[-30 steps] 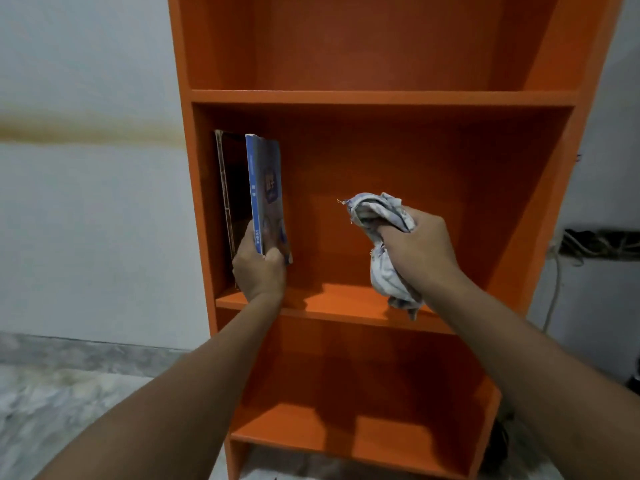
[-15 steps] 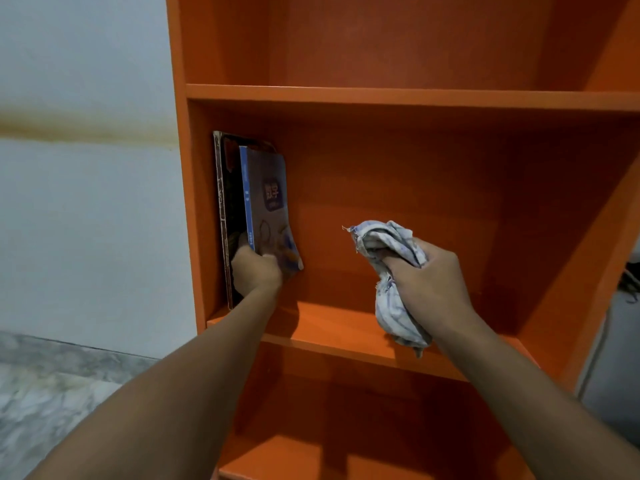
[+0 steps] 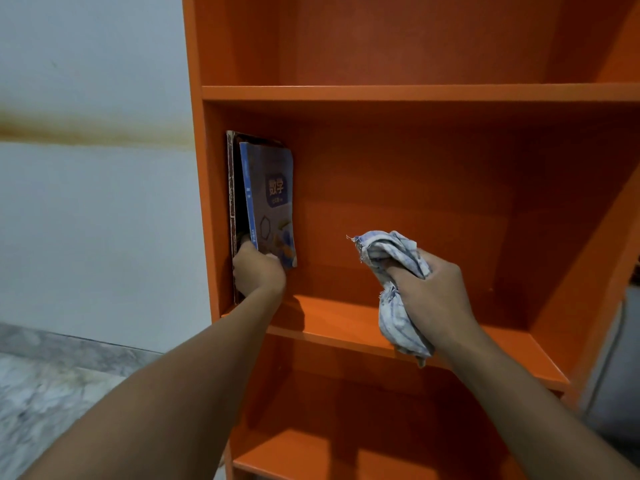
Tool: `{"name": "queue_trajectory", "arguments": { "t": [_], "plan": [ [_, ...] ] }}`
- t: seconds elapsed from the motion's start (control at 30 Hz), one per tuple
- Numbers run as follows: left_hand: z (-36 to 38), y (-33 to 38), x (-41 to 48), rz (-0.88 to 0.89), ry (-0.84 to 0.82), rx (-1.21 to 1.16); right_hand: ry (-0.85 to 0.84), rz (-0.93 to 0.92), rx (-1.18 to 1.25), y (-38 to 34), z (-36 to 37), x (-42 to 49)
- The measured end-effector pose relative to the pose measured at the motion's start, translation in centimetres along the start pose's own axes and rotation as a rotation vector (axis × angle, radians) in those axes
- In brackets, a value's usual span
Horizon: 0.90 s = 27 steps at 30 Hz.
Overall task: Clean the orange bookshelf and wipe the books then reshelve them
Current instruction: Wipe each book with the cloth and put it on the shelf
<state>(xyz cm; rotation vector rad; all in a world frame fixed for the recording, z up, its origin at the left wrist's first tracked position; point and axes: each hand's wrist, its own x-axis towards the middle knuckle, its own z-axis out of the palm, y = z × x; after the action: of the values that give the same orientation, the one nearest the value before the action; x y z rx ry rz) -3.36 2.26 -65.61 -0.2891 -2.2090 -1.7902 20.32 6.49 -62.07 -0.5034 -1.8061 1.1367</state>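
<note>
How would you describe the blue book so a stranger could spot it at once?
Look in the orange bookshelf, at the left end of its middle compartment. Two books stand there, by the side wall. The blue book, gripped low by the left hand, is the shorter one with pale characters on its cover; the dark book stands between it and the wall.

i saw the taller book (image 3: 231, 181) standing at the left side wall on the middle shelf (image 3: 346, 318) of the bookshelf (image 3: 415, 93), the shorter book (image 3: 272, 202) just right of it, and the cloth (image 3: 398, 271) well to their right, above that shelf.
</note>
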Motion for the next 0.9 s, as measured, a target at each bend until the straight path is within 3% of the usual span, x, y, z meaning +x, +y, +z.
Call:
{"name": "queue_trajectory", "arguments": {
  "t": [0.1, 0.2, 0.33, 0.43, 0.53, 0.63, 0.9],
  "plan": [
    [-0.8, 0.6, -0.1, 0.029, -0.014, 0.042, 0.009, 0.018, 0.032, -0.3, -0.1, -0.1],
    [-2.4, 0.7, -0.4, 0.34, 0.061, 0.178, 0.015, 0.044, 0.05, -0.6, 0.2, -0.4],
    [-4.0, 0.7, 1.4, 0.863, 0.165, 0.778, -0.003, 0.052, 0.068, -1.0, 1.1, -1.0],
    [-4.9, 0.9, 2.8, 1.055, 0.179, 1.164, -0.009, 0.032, 0.061, -1.3, 1.7, -1.5],
    [-5.5, 1.7, 3.5, 1.035, 0.107, 1.452, -0.02, 0.033, 0.064, -1.6, 1.9, -1.9],
    [-5.3, 3.5, 3.9, 0.969, 0.101, 1.583, -0.026, 0.032, 0.054, -1.9, 1.7, -2.0],
    [-5.3, 7.7, 4.6, 0.935, 0.133, 1.584, -0.035, 0.037, 0.061, -2.4, 1.6, -1.8]
  ]
}}
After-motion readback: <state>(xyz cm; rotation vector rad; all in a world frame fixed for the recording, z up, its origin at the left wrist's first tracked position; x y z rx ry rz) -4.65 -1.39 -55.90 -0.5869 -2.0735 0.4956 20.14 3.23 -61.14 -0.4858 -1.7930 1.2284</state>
